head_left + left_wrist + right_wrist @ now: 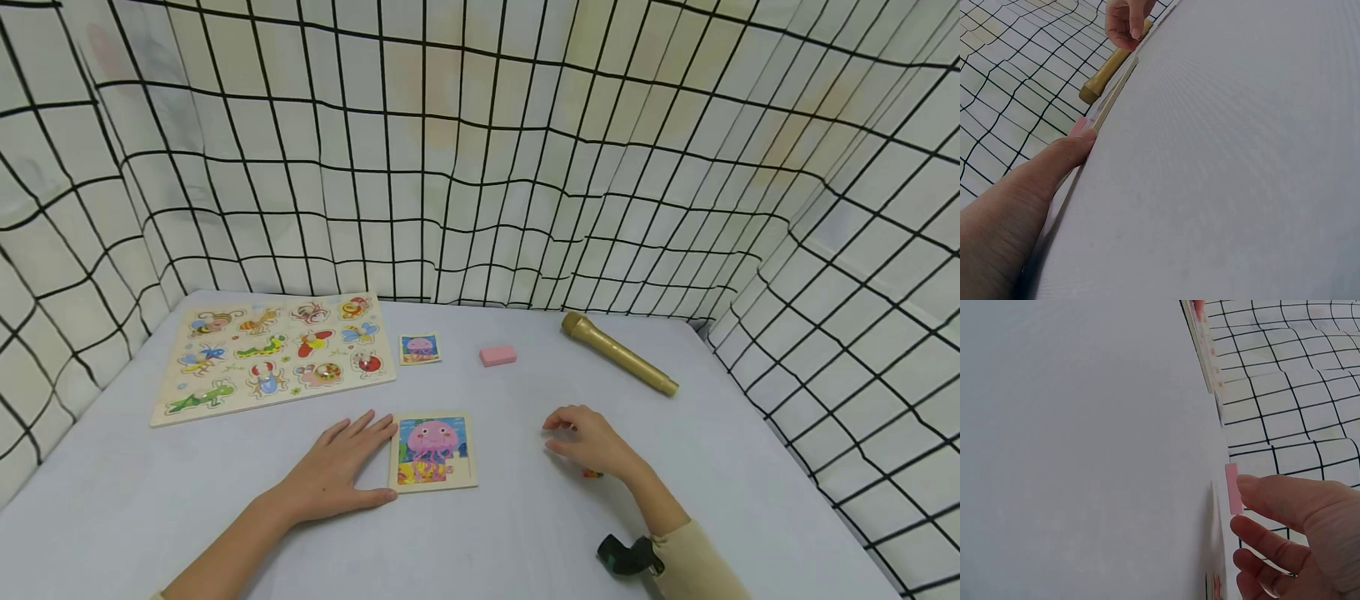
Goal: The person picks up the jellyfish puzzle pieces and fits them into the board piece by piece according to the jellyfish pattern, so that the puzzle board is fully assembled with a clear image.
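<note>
A square wooden jigsaw puzzle (433, 450) with a pink jellyfish picture lies flat before me; bare wood shows at its lower right corner. My left hand (341, 471) rests on the table at its left side, fingers spread, with a fingertip and the thumb (1063, 162) touching the frame. Over the table to the right, my right hand (596, 443) hovers with loosely bent fingers. Its thumb and fingers (1272, 540) stand apart with nothing seen between them. Beneath it, partly hidden, is a small red and yellow puzzle piece (592, 473).
Behind the puzzle lie a small jellyfish picture card (420, 349) and a pink block (498, 356). A large wooden insect puzzle board (281, 350) lies at the back left, a gold microphone (618, 354) at the back right. Black netting (465, 167) surrounds the white table.
</note>
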Demonstrator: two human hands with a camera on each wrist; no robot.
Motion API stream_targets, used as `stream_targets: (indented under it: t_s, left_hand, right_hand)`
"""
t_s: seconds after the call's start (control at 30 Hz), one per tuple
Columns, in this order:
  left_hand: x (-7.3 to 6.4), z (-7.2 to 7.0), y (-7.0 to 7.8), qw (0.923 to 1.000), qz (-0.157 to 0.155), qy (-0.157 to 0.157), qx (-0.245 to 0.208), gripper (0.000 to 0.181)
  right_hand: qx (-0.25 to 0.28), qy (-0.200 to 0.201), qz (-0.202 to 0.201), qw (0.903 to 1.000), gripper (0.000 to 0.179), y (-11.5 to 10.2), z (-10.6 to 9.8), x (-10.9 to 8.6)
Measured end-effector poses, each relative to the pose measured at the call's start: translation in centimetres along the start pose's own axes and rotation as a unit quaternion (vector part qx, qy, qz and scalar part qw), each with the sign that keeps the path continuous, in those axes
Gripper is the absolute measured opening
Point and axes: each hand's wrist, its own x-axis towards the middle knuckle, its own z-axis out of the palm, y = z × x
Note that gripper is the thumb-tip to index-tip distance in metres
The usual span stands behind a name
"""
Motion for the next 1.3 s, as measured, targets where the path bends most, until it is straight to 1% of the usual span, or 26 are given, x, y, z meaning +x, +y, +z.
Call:
stream_targets:
  t_s: [0.13, 0.37, 0.43, 0.6, 0.73, 0.93, 1.07, 1.2, 1.3]
  left_hand:
    - [-0.1, 0.0, -0.1, 1.0, -0.001, 0.0, 0.0, 0.093]
    - [0.0, -0.2, 0.1, 1.0, 0.001, 0.001, -0.005, 0.092]
    - [0.0, -0.2, 0.1, 1.0, 0.0, 0.001, -0.006, 0.092]
    - [0.0, -0.2, 0.1, 1.0, -0.001, 0.002, -0.008, 0.092]
    - [0.0, -0.1, 0.2, 1.0, -0.003, 0.003, -0.008, 0.093]
    - [0.0, -0.1, 0.1, 0.9999, -0.006, 0.0, -0.009, 0.093]
    - [0.0, -0.1, 0.1, 0.9999, -0.007, 0.001, -0.008, 0.093]
    - [0.0, -0.1, 0.1, 1.0, -0.006, 0.003, -0.007, 0.093]
    - [0.0, 0.0, 0.2, 0.9999, -0.006, 0.002, -0.008, 0.093]
  right_hand:
    - [-0.002, -0.002, 0.015, 0.9999, 0.019, 0.7, -0.6, -1.4]
    - [0.004, -0.005, 0.065, 0.9978, 0.026, 1.6, -1.7, -3.4]
    - [0.0, -0.006, 0.067, 0.9977, 0.028, 1.9, -1.9, -3.8]
    - [-0.007, -0.027, 0.074, 0.9969, 0.031, 2.4, -2.3, -4.6]
    - [0.012, -0.046, 0.089, 0.9949, 0.033, 2.4, -2.6, -5.0]
    - [0.045, -0.055, 0.081, 0.9942, 0.035, 2.5, -2.7, -5.1]
    - [0.052, -0.056, 0.067, 0.9948, 0.028, 2.6, -2.7, -5.0]
    - [0.045, -0.056, 0.053, 0.996, 0.018, 2.5, -2.8, -4.9]
    - [0.034, -0.051, 0.044, 0.9972, 0.015, 2.5, -2.8, -4.7]
